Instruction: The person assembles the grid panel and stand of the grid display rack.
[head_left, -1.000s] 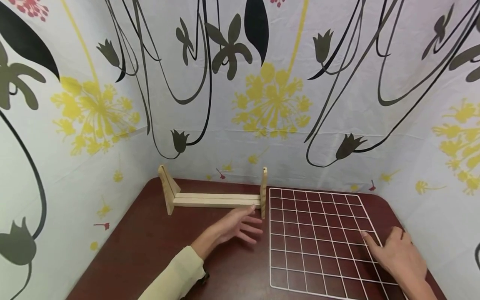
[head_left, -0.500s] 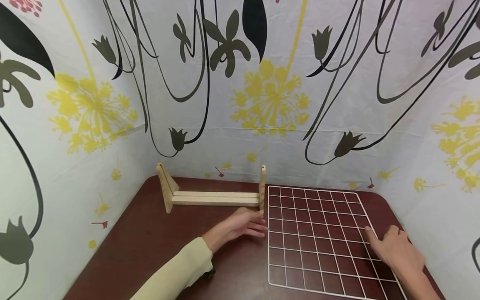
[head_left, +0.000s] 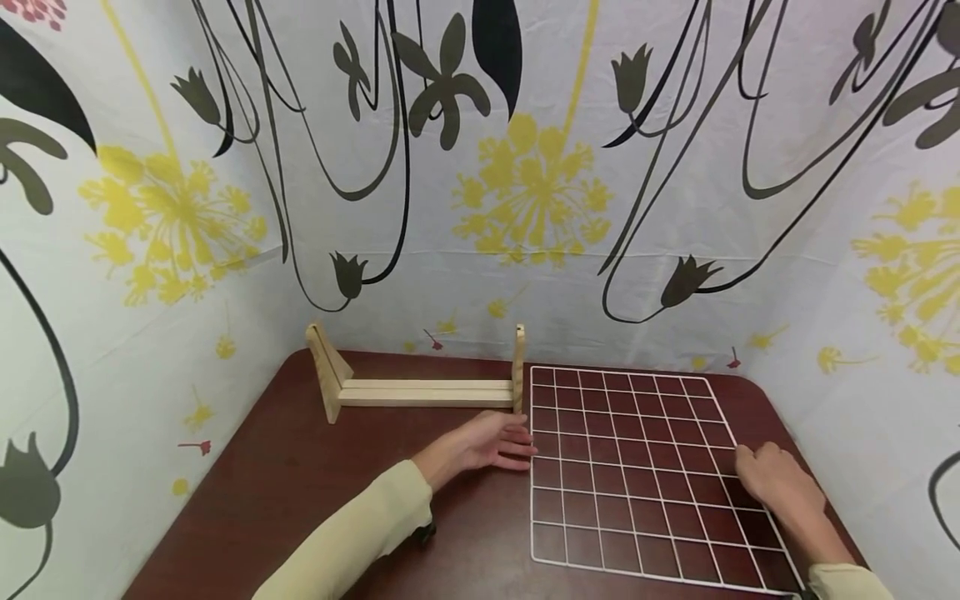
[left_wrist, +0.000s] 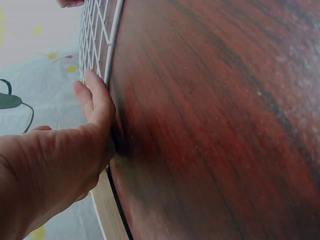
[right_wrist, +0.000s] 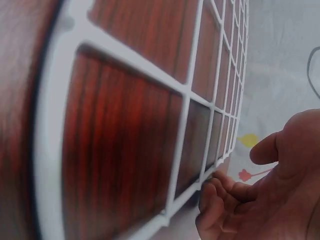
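Note:
A white wire grid panel [head_left: 626, 466] lies on the dark red table, at the right side in the head view. At the panel's right edge, my right hand [head_left: 780, 483] has its fingers curled around the border wire; in the right wrist view the fingertips [right_wrist: 212, 197] tuck under that wire. My left hand [head_left: 491, 442] is by the panel's left edge, fingers loosely extended toward the wire [left_wrist: 114, 37]. The left thumb lies close to the right leg of a pale wooden stand [head_left: 427, 393]. Whether the left fingers touch the panel, I cannot tell.
The wooden stand has two upright ends joined by a crossbar, at the table's back left. Behind and beside the dark red table [head_left: 285, 500] hangs a white cloth [head_left: 450, 283] printed with flowers.
My left hand has moved right and slightly forward, to the panel's left edge. My right hand has shifted slightly forward along the right edge and its fingers have curled in.

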